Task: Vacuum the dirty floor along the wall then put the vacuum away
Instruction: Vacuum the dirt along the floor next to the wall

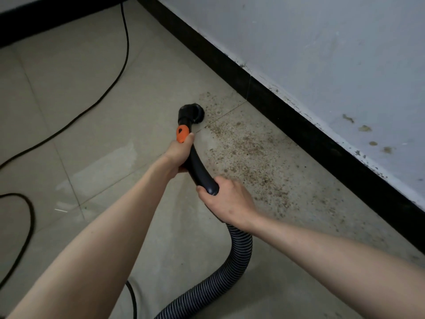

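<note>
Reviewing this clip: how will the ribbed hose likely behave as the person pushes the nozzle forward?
The ribbed hose probably flexes and trails freely, since it already curves loosely behind the right hand. The curved black handle looks rigid, so pushes should carry to the nozzle.

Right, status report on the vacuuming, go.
Left hand and right hand both gripping curved black vacuum handle. Round black nozzle at edge of brown dirt patch. Black power cord clear, left.
</note>
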{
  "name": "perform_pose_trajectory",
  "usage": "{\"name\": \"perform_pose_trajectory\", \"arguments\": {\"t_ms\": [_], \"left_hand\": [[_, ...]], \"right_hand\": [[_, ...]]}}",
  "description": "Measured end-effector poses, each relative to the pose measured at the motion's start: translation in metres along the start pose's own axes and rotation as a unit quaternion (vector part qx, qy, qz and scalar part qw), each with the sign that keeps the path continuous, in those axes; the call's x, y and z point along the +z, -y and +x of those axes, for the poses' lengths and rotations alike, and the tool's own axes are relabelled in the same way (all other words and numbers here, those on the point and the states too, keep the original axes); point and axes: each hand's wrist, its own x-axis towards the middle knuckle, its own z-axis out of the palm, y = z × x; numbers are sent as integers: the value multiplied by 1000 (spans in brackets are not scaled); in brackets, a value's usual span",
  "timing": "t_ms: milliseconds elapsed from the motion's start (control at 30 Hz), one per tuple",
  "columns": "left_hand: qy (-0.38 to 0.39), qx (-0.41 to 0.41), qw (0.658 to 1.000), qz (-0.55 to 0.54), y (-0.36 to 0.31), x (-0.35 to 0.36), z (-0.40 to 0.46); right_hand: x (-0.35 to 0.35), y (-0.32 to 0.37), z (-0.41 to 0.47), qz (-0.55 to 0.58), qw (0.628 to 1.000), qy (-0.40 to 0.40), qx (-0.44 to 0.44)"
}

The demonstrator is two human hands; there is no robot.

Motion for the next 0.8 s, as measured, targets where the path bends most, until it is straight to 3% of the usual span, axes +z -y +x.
{"name": "perform_pose_trajectory", "arguments": {"t_ms": [467,800], "left_hand": [[35,-1,999,41,38,52,-62],[27,4,999,33,23,42,-40]], "right_hand": [[-5,-51,-78,6,999,-18,37],[-7,-36,-54,8,999,-26,30]]}}
